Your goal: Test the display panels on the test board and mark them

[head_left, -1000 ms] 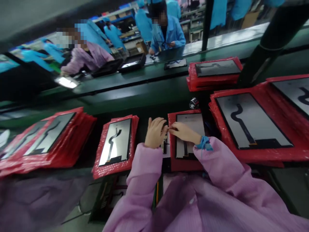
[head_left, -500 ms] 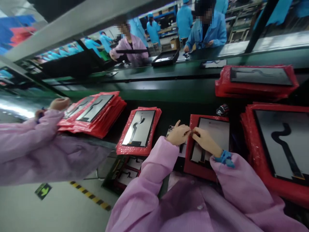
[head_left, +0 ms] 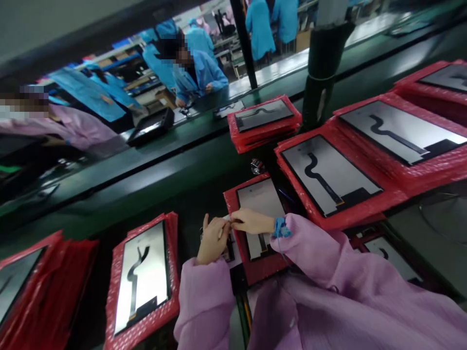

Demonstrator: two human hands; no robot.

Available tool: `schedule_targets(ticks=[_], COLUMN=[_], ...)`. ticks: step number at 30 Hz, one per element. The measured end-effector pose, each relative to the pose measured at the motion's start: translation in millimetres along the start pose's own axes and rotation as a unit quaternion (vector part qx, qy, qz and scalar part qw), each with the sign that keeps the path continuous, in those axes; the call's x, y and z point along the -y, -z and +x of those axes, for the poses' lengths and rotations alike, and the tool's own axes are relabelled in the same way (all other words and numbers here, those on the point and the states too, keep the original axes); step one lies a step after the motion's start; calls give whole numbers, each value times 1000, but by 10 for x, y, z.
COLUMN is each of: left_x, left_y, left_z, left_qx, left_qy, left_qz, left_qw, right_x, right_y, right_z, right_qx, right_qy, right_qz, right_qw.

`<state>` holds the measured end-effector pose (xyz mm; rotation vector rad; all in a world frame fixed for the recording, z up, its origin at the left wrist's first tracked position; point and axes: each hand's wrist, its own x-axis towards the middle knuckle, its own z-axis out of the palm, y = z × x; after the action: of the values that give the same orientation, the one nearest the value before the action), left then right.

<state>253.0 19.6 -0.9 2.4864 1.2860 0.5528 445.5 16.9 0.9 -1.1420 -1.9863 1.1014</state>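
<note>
Beneath right hand's (head_left: pixel 251 221) grip: screen panel (head_left: pixel 260 199), red-backed.

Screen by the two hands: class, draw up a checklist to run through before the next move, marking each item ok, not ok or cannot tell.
1. Screen lies on its red wrap: ok.
2. Screen uncovered: not ok; the right hand is over part of it.
3. Left hand in view, fingertips close to the right hand's: ok.
4. Whole ribbon cable visible: not ok; partly hidden.
5. What the fingertips pinch, if anything: cannot tell.
6. Nearest left pile apart from the wrap: ok.
</note>
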Motion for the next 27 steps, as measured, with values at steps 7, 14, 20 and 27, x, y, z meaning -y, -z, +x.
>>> schedule_targets(ticks=[7,14,20,27], left_x=[-184,-997,-1089,-1051], left_y=[15,-451,-752,-630], left_z=[-172,-700,-848,-772], left_qx=[-349,-152,-107,-161], left_qy=[167,45,91,174], left_qz=[-65,68,46,-160], left_qw=[920,985,989,958], right_x=[5,-219,-434,71], right_y=[349,685,632,857], right_z=[-53,218,451,228], right_qx=[3,-140,-104,-203], right_qy=[-12,-95,-94,-37], right_qz=[-49,-213,-277,-357], right_qw=[999,962,950,911])
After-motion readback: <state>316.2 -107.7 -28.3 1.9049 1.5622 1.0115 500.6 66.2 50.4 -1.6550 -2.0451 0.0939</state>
